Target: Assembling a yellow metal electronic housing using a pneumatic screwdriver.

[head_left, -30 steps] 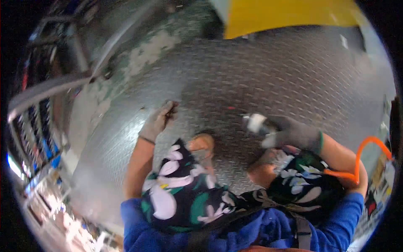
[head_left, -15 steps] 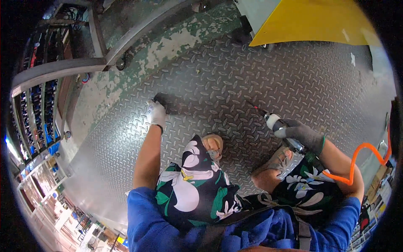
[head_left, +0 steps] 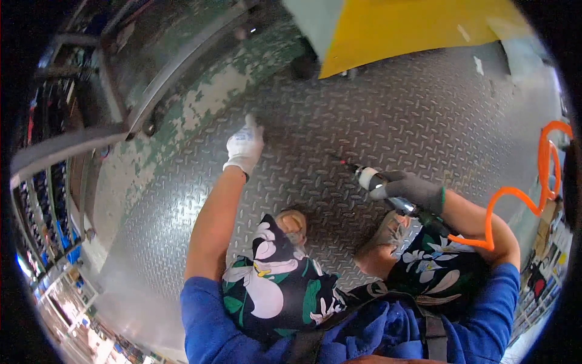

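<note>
My right hand [head_left: 415, 189], in a grey glove, is wrapped round a straight air tool [head_left: 371, 179] with a pale and black body. Its thin bit, with a red spot near the end, points forward and left above the diamond-plate sheet [head_left: 388, 115]; I cannot tell whether the tip touches it. An orange coiled hose [head_left: 471, 244] leaves the tool's rear. My left hand [head_left: 244, 147], in a white glove, reaches forward over the sheet, a finger and the thumb stretched out and apart. The other fingers are largely hidden, and no held thing shows there.
My knees and feet [head_left: 292, 225] are at the sheet's near side. A yellow panel [head_left: 412, 36] stands at the far right. To the left are a grey metal frame [head_left: 79, 145], racks of small parts [head_left: 51, 182] and worn green floor [head_left: 209, 100].
My left hand has moved forward and to the right, off the darker patch where it was. The air tool and right hand have shifted left in the picture as the view turned.
</note>
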{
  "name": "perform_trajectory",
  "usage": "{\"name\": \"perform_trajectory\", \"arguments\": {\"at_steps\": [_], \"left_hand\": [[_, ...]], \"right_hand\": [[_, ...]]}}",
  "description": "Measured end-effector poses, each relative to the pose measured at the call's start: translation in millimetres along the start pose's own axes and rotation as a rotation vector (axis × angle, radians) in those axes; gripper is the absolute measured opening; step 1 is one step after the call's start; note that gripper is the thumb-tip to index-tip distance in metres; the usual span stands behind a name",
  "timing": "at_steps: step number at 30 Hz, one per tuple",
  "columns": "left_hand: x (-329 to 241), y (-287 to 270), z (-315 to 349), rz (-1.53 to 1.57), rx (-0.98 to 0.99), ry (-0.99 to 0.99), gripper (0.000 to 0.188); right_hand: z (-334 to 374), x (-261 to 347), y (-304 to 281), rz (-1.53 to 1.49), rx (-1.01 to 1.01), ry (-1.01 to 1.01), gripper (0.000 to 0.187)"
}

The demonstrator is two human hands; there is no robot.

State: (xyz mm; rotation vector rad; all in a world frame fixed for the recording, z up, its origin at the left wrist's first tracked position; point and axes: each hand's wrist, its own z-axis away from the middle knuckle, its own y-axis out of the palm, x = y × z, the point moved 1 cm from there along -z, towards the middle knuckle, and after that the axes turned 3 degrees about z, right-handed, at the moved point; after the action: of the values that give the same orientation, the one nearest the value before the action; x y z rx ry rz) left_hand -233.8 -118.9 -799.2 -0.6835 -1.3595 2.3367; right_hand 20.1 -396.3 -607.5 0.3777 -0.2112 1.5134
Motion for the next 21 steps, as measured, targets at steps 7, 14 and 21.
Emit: {"name": "perform_trajectory", "arguments": {"at_steps": [7,14,21], "left_hand": [[6.1,17.9,-9.1,-0.011,0.067,-0.041,0.054],[20.2,5.6,-7.7,0.122,-0.056,-0.086,0.048],[25.1,9.7,2.9,0.055,-0.079,-0.095,0.053]], "right_hand": [[0.8,-18.8,-10.2,-0.042,0.002,-0.143,0.049],[-2.0,-19.2,-19.2,0.016,-0.040,-0.158,0.050],[3.9,-10.4,-11.7,0.169,-0.049,-0.118,0.053]]}}
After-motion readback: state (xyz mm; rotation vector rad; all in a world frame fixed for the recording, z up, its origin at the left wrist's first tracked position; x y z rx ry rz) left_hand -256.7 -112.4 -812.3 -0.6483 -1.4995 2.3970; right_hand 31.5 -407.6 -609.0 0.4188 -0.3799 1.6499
